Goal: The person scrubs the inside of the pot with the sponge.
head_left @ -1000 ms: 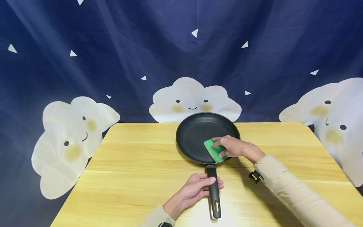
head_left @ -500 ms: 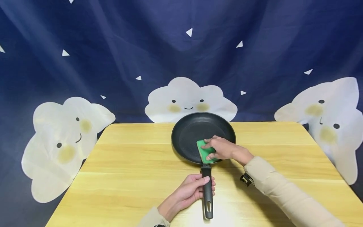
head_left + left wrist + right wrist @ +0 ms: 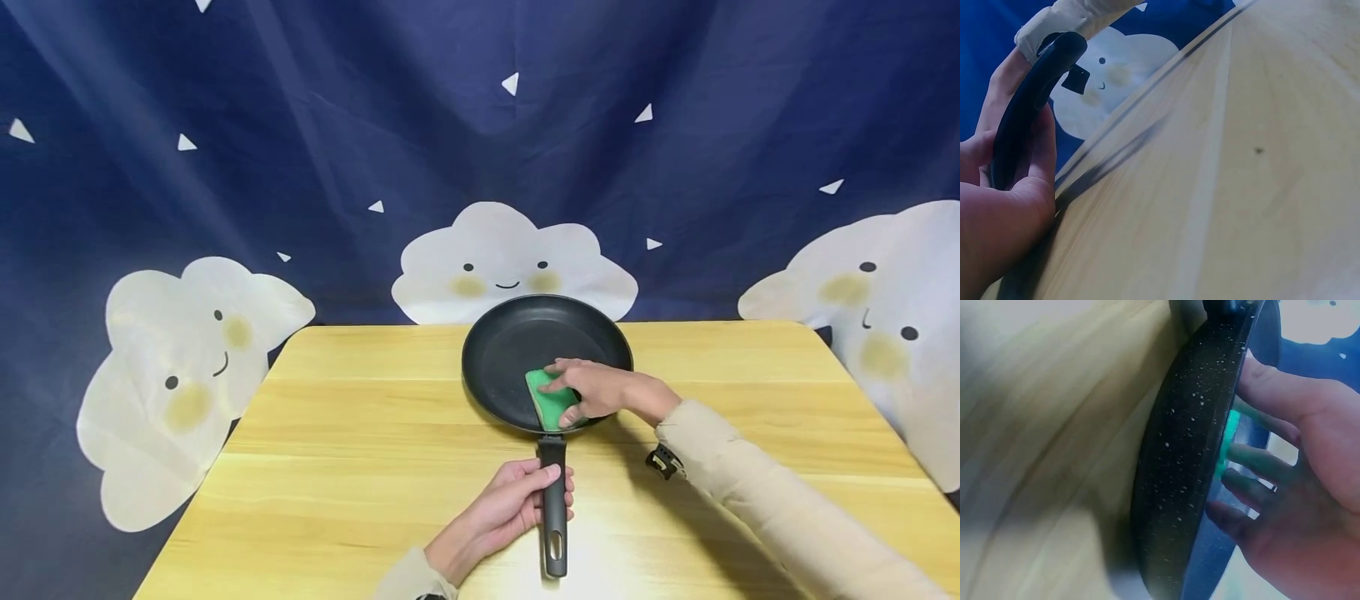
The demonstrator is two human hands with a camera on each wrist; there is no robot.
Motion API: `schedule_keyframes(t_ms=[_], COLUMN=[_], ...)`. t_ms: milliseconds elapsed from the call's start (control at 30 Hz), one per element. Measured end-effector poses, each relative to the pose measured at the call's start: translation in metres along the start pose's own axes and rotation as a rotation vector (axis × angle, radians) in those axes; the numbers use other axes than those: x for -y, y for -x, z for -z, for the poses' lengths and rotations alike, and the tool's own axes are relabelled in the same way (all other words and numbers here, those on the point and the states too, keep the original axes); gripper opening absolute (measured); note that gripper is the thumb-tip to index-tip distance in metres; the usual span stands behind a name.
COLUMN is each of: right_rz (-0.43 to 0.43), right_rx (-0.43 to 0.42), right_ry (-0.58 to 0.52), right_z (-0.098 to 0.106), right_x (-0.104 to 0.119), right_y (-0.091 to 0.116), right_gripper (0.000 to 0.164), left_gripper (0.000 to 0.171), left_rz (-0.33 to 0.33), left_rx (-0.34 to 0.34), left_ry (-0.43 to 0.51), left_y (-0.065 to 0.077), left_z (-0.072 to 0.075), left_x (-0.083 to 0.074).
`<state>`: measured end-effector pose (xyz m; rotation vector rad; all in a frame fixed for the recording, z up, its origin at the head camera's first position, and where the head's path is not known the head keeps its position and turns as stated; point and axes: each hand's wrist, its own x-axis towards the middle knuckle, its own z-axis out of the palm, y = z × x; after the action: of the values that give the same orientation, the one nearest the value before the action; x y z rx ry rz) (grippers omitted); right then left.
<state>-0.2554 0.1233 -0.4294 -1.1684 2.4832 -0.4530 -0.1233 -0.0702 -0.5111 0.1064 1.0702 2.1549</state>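
A black frying pan (image 3: 517, 342) is held a little above the wooden table, its handle (image 3: 554, 517) toward the person. My left hand (image 3: 513, 504) grips that handle, thumb on top and fingers wrapped beneath. In the left wrist view the handle (image 3: 1029, 106) rises out of the curled left hand (image 3: 1010, 206). Inside the pan, near the handle side, my right hand (image 3: 600, 389) holds a green sponge (image 3: 546, 400) against the bottom, fingers spread over it and thumb at its near edge. The right wrist view shows the sponge (image 3: 1229, 444) mostly hidden behind the speckled pan wall (image 3: 1179, 450).
The wooden table (image 3: 337, 467) extends to both sides of the pan. Behind it hangs a dark blue curtain (image 3: 420, 108) printed with smiling clouds. The right sleeve (image 3: 780, 492) reaches across the table's right side.
The right hand has slid the sponge slightly left across the pan bottom, close to the handle end. The left hand keeps its grip on the handle. The head view shifted left and back a little.
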Motion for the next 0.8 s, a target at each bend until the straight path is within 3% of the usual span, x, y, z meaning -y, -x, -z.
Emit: schedule_keyframes(t_ms=[300,800], right_rz=[0.022,-0.145], right_rx=[-0.075,-0.111], right_ry=[-0.069,-0.062], right_z=[-0.010,-0.019], right_x=[-0.001,0.036], right_y=[-0.002,-0.034], right_gripper=[0.062,0.064], left_gripper=[0.034,0.033], left_rz=[-0.024,-0.035], left_rx=[0.011,0.017], left_ry=[-0.005,-0.007], left_y=[-0.001,0.001], left_z=[0.000,0.001], left_x=[-0.002,-0.001])
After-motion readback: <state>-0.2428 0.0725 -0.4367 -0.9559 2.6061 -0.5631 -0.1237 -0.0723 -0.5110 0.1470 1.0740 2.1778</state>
